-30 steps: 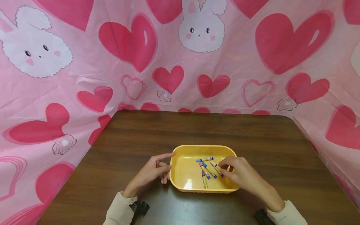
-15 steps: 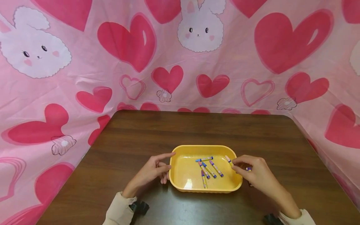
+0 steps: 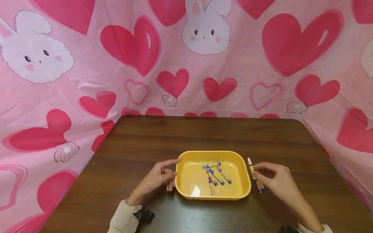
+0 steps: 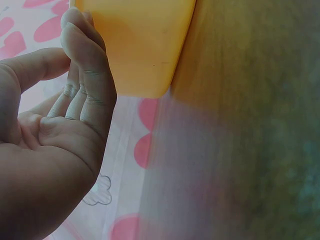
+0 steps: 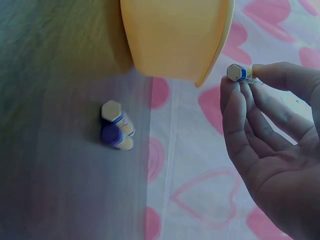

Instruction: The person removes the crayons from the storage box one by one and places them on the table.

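Note:
My right hand (image 3: 278,183) pinches a crayon (image 3: 250,164) with a pale pink tip between thumb and fingers, just right of the yellow tray (image 3: 189,152). In the right wrist view the crayon's pale flat end (image 5: 233,73) sticks out past the fingertips. Beneath that hand, two more crayons (image 3: 260,186) lie side by side on the table. My left hand (image 3: 157,177) touches the tray's left rim with index finger and thumb, its other fingers bent below. Inside the tray are several yellow-wrapped crayons (image 3: 223,175) with blue, pink and purple tips.
The dark wooden table (image 3: 163,132) extends behind and around the tray. A pink cloth (image 3: 242,58) with hearts and rabbits hangs along its back and sides. Dark wrist gear (image 3: 144,215) shows at the left sleeve.
My right hand has lifted a pale pink-tipped crayon over the tray's right rim and carried it right, outside the tray. My left hand stays at the left rim.

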Tool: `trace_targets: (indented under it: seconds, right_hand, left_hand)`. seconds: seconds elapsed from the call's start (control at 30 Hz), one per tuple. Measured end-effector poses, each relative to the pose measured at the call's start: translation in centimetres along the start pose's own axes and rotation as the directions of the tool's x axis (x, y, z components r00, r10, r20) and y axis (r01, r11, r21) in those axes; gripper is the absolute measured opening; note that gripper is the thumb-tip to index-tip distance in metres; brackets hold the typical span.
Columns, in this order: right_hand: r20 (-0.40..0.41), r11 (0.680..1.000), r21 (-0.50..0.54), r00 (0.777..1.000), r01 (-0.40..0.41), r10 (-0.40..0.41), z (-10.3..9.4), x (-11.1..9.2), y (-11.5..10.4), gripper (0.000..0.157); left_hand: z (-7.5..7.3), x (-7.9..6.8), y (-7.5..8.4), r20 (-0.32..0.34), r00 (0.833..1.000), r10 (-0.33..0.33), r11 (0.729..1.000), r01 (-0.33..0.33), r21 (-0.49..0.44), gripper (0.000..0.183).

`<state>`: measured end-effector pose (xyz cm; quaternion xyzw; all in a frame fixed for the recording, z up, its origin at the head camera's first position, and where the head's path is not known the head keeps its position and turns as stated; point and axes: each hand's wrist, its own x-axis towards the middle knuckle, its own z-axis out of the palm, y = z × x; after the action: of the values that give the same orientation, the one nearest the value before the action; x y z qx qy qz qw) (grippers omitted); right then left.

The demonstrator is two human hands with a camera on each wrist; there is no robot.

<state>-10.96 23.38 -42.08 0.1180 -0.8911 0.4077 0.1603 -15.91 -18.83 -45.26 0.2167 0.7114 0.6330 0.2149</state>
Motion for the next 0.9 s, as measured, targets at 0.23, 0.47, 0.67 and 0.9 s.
trace_targets:
  seconds: [0.23, 0.47, 0.67, 0.9]
  right_hand:
    - [-0.027, 0.994, -0.016, 0.994, -0.108, 0.108, -0.6, -0.4, 1.0, 0.011]
    - [-0.011, 0.972, -0.065, 0.975, -0.224, 0.224, -0.9, -0.6, 2.5, 0.016]
    - [0.084, 0.943, -0.081, 0.940, -0.323, 0.330, -1.0, -0.9, 3.4, 0.024]
    - [0.175, 0.916, -0.101, 0.899, -0.389, 0.401, -1.4, -1.1, 4.1, 0.021]
  left_hand:
    - [0.0, 0.0, 0.0, -0.002, 1.000, -0.004, 1.000, 0.004, 0.012, 0.052]
    - [0.1, 0.0, 0.1, 0.000, 1.000, 0.008, 1.000, -0.008, 0.011, 0.053]
    - [0.1, 0.1, 0.2, 0.004, 1.000, 0.016, 1.000, -0.016, 0.005, 0.053]
    - [0.2, 0.0, 0.3, -0.005, 1.000, -0.008, 1.000, 0.008, 0.002, 0.053]
